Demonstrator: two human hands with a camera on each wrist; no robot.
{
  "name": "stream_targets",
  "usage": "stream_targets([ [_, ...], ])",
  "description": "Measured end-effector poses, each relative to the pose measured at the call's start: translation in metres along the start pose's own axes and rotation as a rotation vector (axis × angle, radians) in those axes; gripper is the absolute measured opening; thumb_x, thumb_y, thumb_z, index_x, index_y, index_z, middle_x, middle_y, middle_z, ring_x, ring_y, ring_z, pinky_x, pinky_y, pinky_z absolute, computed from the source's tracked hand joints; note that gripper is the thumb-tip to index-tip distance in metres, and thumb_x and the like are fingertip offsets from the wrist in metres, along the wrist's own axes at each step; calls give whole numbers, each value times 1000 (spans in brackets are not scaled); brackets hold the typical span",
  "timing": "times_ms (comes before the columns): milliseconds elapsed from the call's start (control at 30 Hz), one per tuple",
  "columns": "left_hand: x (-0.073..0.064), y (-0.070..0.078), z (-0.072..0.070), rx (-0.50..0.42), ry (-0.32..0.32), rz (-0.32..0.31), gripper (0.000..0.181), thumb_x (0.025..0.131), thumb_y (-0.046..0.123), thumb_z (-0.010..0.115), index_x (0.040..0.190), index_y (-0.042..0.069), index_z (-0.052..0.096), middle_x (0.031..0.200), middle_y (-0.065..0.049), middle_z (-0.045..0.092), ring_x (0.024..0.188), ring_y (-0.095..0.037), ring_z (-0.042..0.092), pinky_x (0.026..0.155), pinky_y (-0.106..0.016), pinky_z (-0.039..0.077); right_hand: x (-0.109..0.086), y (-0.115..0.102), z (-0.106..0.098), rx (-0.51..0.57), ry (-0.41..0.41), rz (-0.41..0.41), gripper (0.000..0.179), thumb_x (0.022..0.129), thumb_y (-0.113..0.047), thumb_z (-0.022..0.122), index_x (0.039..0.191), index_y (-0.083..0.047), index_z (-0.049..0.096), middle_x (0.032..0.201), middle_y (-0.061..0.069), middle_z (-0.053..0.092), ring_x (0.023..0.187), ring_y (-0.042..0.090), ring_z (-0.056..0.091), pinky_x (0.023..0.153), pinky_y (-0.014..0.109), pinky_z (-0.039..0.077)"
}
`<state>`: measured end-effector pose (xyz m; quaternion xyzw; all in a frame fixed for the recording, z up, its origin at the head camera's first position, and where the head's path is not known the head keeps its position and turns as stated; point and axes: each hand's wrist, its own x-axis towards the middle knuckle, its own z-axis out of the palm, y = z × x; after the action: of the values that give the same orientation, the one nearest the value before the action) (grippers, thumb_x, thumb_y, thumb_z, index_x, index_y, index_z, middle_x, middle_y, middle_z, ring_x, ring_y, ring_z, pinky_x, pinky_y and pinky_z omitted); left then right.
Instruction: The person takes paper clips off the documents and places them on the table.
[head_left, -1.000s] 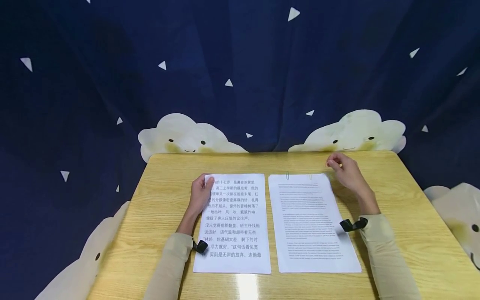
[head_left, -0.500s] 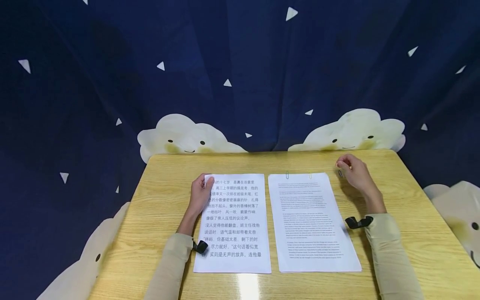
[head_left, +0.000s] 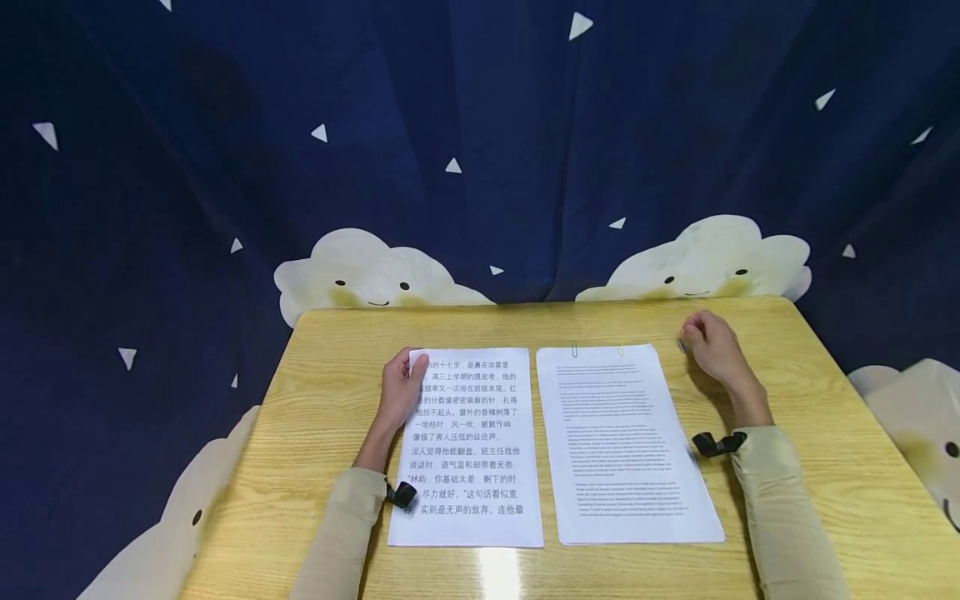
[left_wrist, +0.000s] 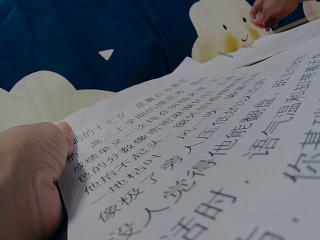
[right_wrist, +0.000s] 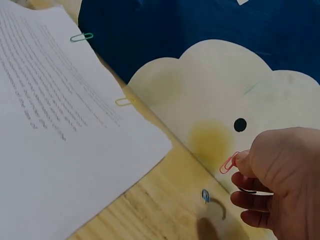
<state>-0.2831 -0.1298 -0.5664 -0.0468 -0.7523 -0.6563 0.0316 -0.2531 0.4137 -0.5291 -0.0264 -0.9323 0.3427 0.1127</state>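
A stack of white sheets with large Chinese print (head_left: 472,450) lies on the left of the table. My left hand (head_left: 401,385) grips its upper left edge, thumb on top; its other fingers are mostly hidden beneath. To the right lies a second stack of sheets with small print (head_left: 622,450), bearing a green paper clip (right_wrist: 81,37) and a yellow paper clip (right_wrist: 125,101) along its top edge. Beyond that stack's upper right corner, my right hand (head_left: 714,348) pinches a pink paper clip (right_wrist: 229,163) between thumb and forefinger. Near its fingers is a small blue clip-like thing (right_wrist: 205,195).
Both stacks lie side by side with a narrow gap on a wooden table (head_left: 322,358). A dark blue curtain (head_left: 480,125) with cloud faces and white triangles hangs behind the table's back edge.
My right hand has moved to the right and slightly nearer, carrying the pink paper clip. The small blue thing has come into sight beside it. My left hand and the sheets stay put.
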Motion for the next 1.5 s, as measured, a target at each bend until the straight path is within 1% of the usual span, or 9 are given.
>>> stream_targets([
  [67,-1,3,0,6,0,-4,26,108,9,56,120,-12,66,95,-37,65,69,-22,58,60,-19,44,0,3,1,-11,-4,21,26,114,-16,39,111,6,52,105,23,52,95,35,46,79,44,36],
  [300,-14,35,1,14,-4,-7,23,107,5,57,118,-13,66,94,-35,65,70,-23,58,61,-19,45,-1,12,4,-19,-50,102,28,114,-17,35,114,7,51,110,25,49,99,39,45,80,49,38],
  [433,-15,37,0,0,-17,16,23,107,4,57,117,-15,66,92,-38,64,67,-23,59,59,-20,46,-1,18,5,-39,-53,117,28,114,-16,35,113,6,51,111,26,49,102,40,44,83,53,38],
  [633,-15,37,0,-7,-27,26,24,107,5,57,117,-15,66,91,-39,64,66,-24,58,58,-20,45,-2,23,4,-76,-32,90,25,113,-15,40,107,4,55,108,25,51,101,41,46,84,57,38],
  [900,-15,36,0,-12,-30,14,24,107,5,56,119,-15,65,91,-39,63,66,-21,58,57,-20,45,-5,26,5,-74,-5,84,28,112,-16,46,113,8,60,110,27,53,98,41,48,81,55,41],
  [1000,-14,36,-1,-6,-24,14,25,107,5,57,120,-15,65,92,-38,64,68,-25,59,59,-20,46,-6,29,6,-67,26,71,29,110,-17,49,114,8,62,107,26,55,95,38,48,78,50,41],
  [1200,-15,33,1,10,-4,17,25,107,5,57,119,-15,65,97,-37,66,75,-36,60,64,-22,48,-10,42,9,-45,104,42,27,107,-18,56,111,5,68,99,20,58,86,27,48,73,34,38],
  [1400,-15,32,1,17,13,12,23,107,6,58,116,-13,67,95,-36,65,72,-29,59,62,-20,46,-11,46,11,-30,159,23,26,104,-19,61,109,4,71,98,19,62,82,17,48,73,28,38],
  [1500,-13,34,-1,25,13,25,24,107,6,58,117,-14,66,95,-36,65,71,-30,59,61,-20,46,-8,45,11,-22,186,17,25,103,-19,63,108,3,73,97,18,64,79,11,48,73,27,39],
])
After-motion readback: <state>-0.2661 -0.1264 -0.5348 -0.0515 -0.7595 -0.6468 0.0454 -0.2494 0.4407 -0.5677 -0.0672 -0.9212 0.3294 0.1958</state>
